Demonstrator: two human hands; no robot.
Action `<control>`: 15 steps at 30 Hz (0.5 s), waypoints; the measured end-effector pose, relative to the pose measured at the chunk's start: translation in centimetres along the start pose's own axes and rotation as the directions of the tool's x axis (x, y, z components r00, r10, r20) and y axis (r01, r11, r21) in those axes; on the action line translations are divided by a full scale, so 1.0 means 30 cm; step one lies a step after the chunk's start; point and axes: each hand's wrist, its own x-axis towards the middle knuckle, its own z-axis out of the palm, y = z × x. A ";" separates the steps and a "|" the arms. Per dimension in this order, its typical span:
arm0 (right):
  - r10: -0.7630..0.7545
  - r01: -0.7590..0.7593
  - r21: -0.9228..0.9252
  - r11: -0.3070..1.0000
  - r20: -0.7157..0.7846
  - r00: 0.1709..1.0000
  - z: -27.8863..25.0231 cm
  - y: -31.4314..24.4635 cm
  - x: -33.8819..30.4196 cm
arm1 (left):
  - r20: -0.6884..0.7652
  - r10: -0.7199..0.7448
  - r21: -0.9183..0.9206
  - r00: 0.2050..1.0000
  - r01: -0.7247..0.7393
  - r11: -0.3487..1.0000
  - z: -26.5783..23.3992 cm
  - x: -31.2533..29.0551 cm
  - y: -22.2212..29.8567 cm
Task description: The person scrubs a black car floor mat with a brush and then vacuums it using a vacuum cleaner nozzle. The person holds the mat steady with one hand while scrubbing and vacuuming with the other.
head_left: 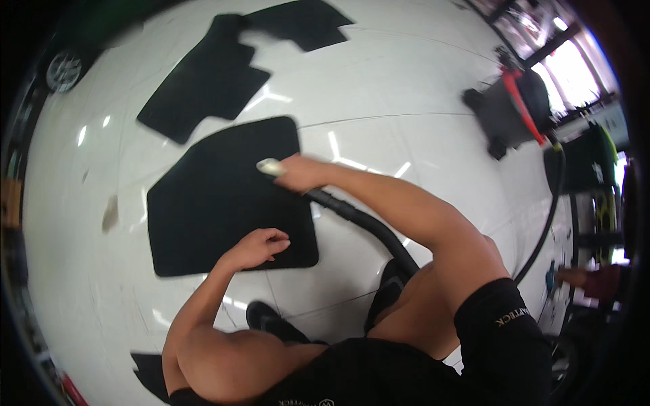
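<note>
A black car floor mat (210, 196) lies flat on the floor in front of me. Over its right part, my right hand (301, 173) is closed around a vacuum nozzle with a pale tip (269, 167). From that hand a black vacuum hose (365, 221) curves back past my right leg. My left hand (257, 248) hovers above or rests on the mat's near edge; I cannot tell which. Its fingers are loosely bent and apart, with nothing in them.
Two more black mats (203, 78) (298, 24) lie farther off. A dark vacuum drum with a red band (518, 101) stands at the far right, its hose (547, 223) trailing. A car wheel (64, 71) shows at the far left. A person's hand (572, 276) appears at the right edge.
</note>
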 end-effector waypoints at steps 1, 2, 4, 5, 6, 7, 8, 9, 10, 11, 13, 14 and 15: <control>-0.041 -0.001 -0.371 0.929 -0.105 0.994 -0.017 0.172 -0.005 | 0.046 -0.188 0.027 0.981 0.187 0.982 0.023 -0.003 0.006; 0.003 -0.108 -0.478 0.872 -0.215 0.977 -0.030 0.336 -0.025 | 0.081 -0.296 -0.044 0.952 0.300 0.953 0.034 -0.024 -0.051; 0.236 -0.304 -0.472 0.827 -0.200 0.951 -0.039 0.574 -0.106 | 0.169 -0.484 -0.171 0.859 0.509 0.844 0.060 -0.056 -0.239; 0.255 -0.336 -0.581 0.741 -0.219 0.942 -0.047 0.684 -0.177 | 0.184 -0.480 -0.291 0.858 0.514 0.807 0.103 -0.067 -0.314; 0.340 -0.342 -0.645 0.683 -0.133 0.931 -0.053 0.743 -0.223 | 0.202 -0.482 -0.403 0.852 0.521 0.752 0.159 -0.087 -0.398; 0.377 -0.372 -0.625 0.686 -0.132 0.917 -0.037 0.767 -0.245 | 0.165 -0.498 -0.542 0.851 0.501 0.675 0.198 -0.110 -0.482; 0.424 -0.412 -0.604 0.682 -0.133 0.896 -0.027 0.787 -0.264 | 0.082 -0.474 -0.662 0.877 0.404 0.632 0.248 -0.114 -0.521; 0.444 -0.447 -0.586 0.676 -0.160 0.881 -0.025 0.799 -0.268 | -0.002 -0.453 -0.759 0.892 0.294 0.582 0.297 -0.105 -0.544; 0.475 -0.489 -0.564 0.665 -0.186 0.860 -0.022 0.818 -0.289 | -0.079 -0.438 -0.833 0.896 0.182 0.523 0.326 -0.091 -0.532; 0.507 -0.534 -0.539 0.651 -0.214 0.835 -0.020 0.837 -0.315 | -0.083 -0.428 -0.890 0.900 0.126 0.438 0.333 -0.068 -0.521; 0.542 -0.552 -0.563 0.615 -0.207 0.815 -0.019 0.851 -0.348 | -0.140 -0.460 -0.910 0.877 0.070 0.410 0.375 -0.003 -0.469; 0.551 -0.554 -0.571 0.605 -0.202 0.810 -0.006 0.831 -0.340 | -0.177 -0.481 -0.916 0.858 0.036 0.401 0.377 0.015 -0.460; 0.580 -0.583 -0.559 0.590 -0.210 0.788 0.009 0.807 -0.339 | -0.189 -0.467 -0.909 0.864 0.026 0.416 0.374 0.029 -0.468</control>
